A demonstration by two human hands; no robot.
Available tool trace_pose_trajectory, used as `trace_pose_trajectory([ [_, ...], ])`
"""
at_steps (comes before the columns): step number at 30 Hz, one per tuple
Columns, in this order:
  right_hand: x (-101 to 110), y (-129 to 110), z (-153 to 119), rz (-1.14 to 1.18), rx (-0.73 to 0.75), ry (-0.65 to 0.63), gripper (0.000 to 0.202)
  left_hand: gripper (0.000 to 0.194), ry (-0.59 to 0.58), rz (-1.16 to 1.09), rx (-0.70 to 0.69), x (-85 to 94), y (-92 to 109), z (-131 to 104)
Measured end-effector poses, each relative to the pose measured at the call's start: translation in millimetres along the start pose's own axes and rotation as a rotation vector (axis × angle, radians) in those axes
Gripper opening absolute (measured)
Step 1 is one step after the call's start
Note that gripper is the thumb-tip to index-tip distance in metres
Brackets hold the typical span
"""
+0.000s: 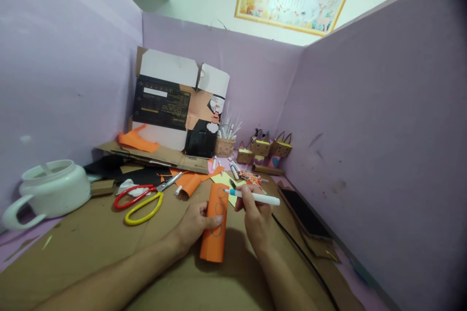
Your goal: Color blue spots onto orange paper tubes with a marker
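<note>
An orange paper tube (212,245) with several drawn rounded outlines stands tilted over the cardboard. My left hand (197,223) is closed around its middle, thumb across the front. My right hand (254,211) pinches a white marker (264,198), whose blue-collared tip points at the uppermost outline near the tube's top. Whether the tip touches the paper I cannot tell. Left of the tube lie scissors with one red and one yellow handle (146,211), their blades pointing away. Orange paper scraps (193,183) and a small white marker cap (178,190) lie behind the tube.
A white mug-like pot (60,189) stands at the left. A flattened printed box (164,107) leans at the back, beside a basket of markers (225,146) and small cardboard animal figures (260,148). At right lie a phone (304,211) and a black cable (304,255), along the purple wall (383,131).
</note>
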State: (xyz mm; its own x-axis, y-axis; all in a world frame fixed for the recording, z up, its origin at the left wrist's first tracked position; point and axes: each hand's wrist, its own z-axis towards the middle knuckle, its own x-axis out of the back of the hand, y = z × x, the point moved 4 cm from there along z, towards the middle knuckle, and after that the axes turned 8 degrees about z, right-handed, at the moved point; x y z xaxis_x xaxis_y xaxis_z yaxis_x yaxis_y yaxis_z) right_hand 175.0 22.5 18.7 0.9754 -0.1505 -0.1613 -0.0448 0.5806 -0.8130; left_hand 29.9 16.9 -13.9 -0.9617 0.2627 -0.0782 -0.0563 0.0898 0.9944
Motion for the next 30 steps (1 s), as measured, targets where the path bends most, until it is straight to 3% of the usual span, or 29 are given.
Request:
trace_pose_trajectory([
  [30,-3.7,0.9,-2.9,0.026,-0.032,-0.053,0.033,0.033,0.006,-0.003,0.019,0.8,-1.7,2.8],
])
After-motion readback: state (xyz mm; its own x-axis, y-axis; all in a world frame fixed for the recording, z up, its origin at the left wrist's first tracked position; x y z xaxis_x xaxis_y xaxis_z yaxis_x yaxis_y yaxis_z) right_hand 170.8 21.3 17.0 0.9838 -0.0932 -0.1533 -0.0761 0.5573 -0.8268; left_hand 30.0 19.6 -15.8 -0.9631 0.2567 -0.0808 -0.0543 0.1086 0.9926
